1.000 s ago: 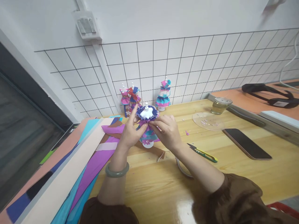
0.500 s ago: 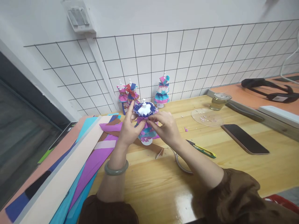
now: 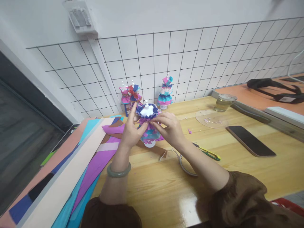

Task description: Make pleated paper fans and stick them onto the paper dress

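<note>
At the desk [image 3: 152, 196], a frilled dress form [image 3: 146, 111], upright.
The left hand [image 3: 133, 133] clasps its side, the right hand [image 3: 170, 128] pinches its purple ruffle [image 3: 147, 126] (light, likely easily crushed); the white base [image 3: 150, 144] looks firmer to hold.

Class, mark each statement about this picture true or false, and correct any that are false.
1. The left hand and right hand both touch the dress form. True.
2. The bangle is on the right wrist. False: it is on the left.
3. The cup holds pale liquid. True.
4. The right hand holds the snips. False: they lie on the table.
</note>
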A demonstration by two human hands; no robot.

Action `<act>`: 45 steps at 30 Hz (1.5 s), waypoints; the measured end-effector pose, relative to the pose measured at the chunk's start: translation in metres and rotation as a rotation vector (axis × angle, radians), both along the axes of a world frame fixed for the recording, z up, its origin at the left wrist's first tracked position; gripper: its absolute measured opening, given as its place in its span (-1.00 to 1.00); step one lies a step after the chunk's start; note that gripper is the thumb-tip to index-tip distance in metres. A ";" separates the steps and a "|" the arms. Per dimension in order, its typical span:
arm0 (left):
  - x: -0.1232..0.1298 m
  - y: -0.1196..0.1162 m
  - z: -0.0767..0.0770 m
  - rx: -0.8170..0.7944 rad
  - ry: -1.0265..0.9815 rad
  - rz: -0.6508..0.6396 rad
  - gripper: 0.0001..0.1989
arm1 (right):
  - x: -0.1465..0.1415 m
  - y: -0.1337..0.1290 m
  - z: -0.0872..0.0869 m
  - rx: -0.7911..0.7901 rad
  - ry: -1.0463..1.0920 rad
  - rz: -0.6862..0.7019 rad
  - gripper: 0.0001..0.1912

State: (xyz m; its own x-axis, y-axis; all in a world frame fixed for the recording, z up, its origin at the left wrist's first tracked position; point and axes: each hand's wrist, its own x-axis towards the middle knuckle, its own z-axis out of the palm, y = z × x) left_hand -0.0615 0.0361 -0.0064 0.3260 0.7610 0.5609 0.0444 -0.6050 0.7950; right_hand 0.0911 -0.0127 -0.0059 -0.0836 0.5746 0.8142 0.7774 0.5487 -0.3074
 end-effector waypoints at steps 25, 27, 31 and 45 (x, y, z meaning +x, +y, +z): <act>0.006 0.002 -0.002 0.024 -0.083 -0.050 -0.23 | 0.014 0.004 0.008 -0.260 0.561 0.244 -0.81; 0.006 0.002 -0.001 0.033 -0.078 -0.076 -0.23 | 0.017 0.007 0.005 -0.297 0.615 0.252 -0.78; 0.007 0.001 0.001 0.044 -0.070 -0.109 -0.23 | 0.019 0.008 0.004 -0.312 0.628 0.257 -0.76; 0.008 0.000 0.002 -0.037 -0.096 -0.056 -0.28 | 0.021 0.009 0.005 -0.330 0.624 0.249 -0.73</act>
State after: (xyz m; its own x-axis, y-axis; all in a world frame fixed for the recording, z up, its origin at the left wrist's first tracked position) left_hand -0.0533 0.0361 -0.0045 0.3148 0.7638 0.5635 -0.0663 -0.5745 0.8158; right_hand 0.1116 -0.0035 -0.0007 0.1783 0.8217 0.5413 0.2697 0.4883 -0.8300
